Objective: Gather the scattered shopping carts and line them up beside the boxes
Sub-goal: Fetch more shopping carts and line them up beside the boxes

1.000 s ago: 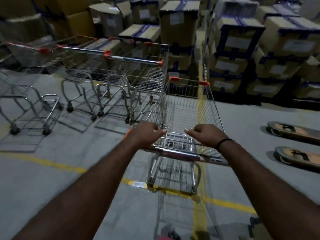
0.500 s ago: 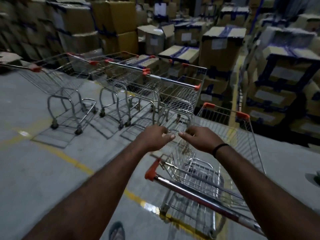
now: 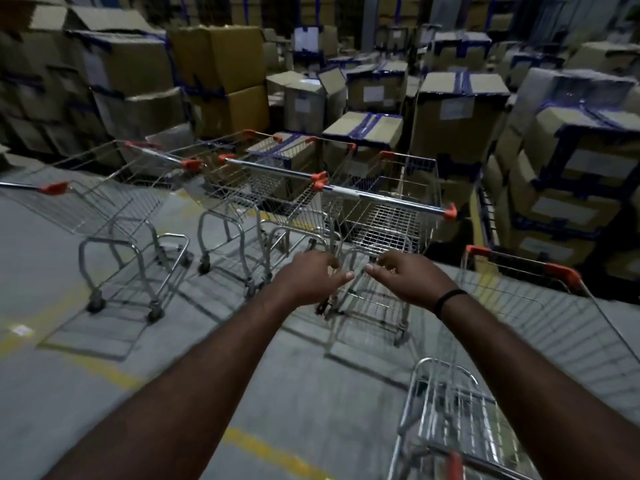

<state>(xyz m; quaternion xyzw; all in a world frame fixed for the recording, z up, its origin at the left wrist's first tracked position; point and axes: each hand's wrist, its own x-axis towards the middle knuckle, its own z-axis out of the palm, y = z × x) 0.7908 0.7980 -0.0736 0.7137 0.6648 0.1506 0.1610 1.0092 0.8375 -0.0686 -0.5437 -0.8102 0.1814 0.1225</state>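
The person's two arms are bare, with no sleeves on them. The left hand (image 3: pixel 313 277) has nothing on it. The right hand (image 3: pixel 408 277) has a thin black band (image 3: pixel 446 301) around the wrist. The band is plain and dark.

grey floor (image 3: pixel 52 393), yellow floor line (image 3: pixel 277 455)

Single head-worn wide-angle view, angled forward and down over outstretched arms toward the carts (image 3: pixel 381 209).
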